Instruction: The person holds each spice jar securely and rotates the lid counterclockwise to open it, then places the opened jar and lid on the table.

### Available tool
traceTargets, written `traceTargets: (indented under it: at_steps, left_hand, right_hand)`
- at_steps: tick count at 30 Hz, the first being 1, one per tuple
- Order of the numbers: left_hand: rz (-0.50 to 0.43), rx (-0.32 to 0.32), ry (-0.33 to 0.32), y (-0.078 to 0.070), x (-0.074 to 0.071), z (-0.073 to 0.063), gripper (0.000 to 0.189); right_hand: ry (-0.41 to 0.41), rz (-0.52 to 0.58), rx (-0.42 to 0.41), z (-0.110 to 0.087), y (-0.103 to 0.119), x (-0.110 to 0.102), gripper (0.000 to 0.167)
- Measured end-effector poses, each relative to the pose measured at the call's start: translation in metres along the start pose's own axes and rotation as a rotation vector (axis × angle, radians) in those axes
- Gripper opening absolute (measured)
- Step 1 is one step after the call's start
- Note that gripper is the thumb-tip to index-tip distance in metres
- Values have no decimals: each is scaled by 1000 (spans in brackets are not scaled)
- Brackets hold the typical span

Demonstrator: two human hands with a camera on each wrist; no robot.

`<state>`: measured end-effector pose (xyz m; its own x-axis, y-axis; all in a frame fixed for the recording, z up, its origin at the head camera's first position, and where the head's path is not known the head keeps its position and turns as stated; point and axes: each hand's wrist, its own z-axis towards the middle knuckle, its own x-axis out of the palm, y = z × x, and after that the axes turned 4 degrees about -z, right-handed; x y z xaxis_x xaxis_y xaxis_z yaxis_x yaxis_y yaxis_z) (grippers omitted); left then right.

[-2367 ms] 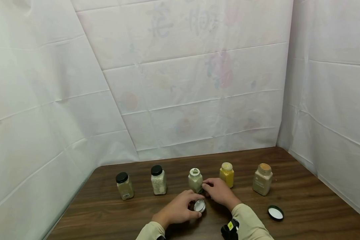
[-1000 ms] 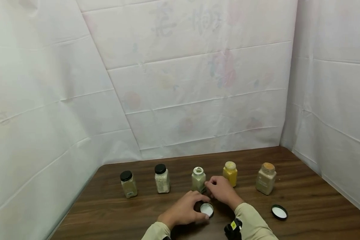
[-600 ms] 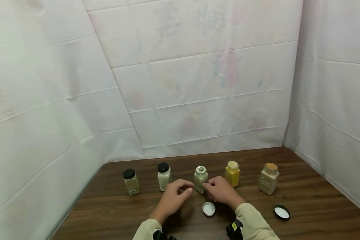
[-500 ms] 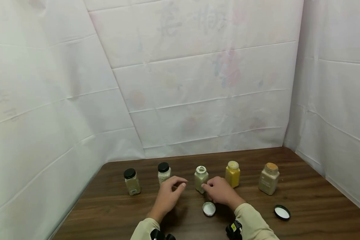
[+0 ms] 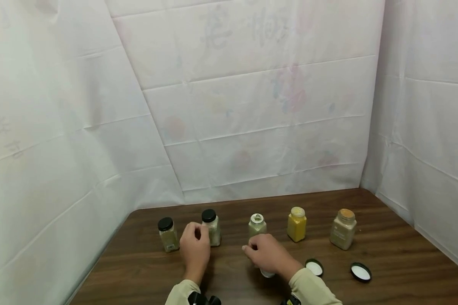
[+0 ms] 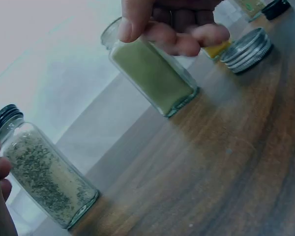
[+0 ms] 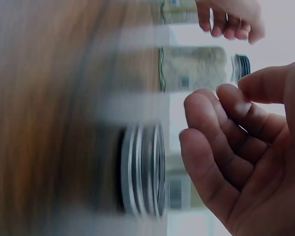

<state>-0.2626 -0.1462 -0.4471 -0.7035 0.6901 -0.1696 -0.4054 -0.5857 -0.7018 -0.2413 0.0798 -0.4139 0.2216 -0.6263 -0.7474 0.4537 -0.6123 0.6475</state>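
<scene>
My left hand hovers with loosely bent fingers and nothing in them, between two black-capped jars. Nearest it is a jar of pale flakes with dark bits; whether they touch I cannot tell. The other capped jar stands further left. My right hand, loosely curled and holding nothing, is in front of the uncapped green-powder jar. Under that hand a silver-sided lid lies on the table, partly hidden in the head view.
An uncapped yellow-powder jar and a larger tan-powder jar stand to the right. Two dark-rimmed lids with white insides, one nearer and one further right, lie on the wooden table. White cloth hangs behind.
My left hand let go of the lid, leaving it on the table, and moved left to the black-capped jars. My right hand came away from the green jar, toward me, uncovering another lid.
</scene>
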Motion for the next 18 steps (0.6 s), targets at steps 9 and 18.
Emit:
traceTargets:
  at_steps: [9, 18]
  left_hand:
    - [-80, -140, 3, 4, 3, 0, 12]
    - [-218, -157, 143, 9, 4, 2, 40]
  right_hand:
    - [26, -11, -39, 13, 15, 25, 36]
    - [69, 55, 2, 30, 21, 37, 21]
